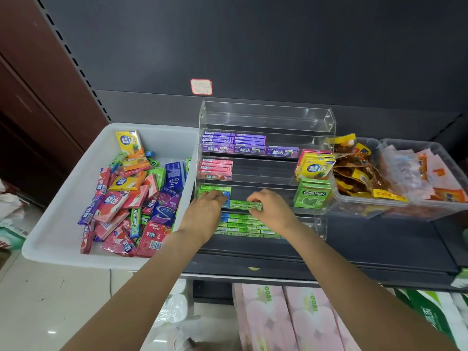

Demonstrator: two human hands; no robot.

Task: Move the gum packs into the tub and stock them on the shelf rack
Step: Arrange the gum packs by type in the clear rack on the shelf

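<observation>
Holding one green pack (245, 205) | right hand (272, 207) | left hand (205, 211) possibly touching.

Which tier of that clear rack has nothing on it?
The top tier of the acrylic rack: it shows bare, while lower tiers hold purple packs, red packs and green packs.

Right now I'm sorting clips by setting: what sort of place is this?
Most likely a small shop aisle: a clear tiered rack of gum packs on a dark shelf, with a price tag behind it.
</observation>
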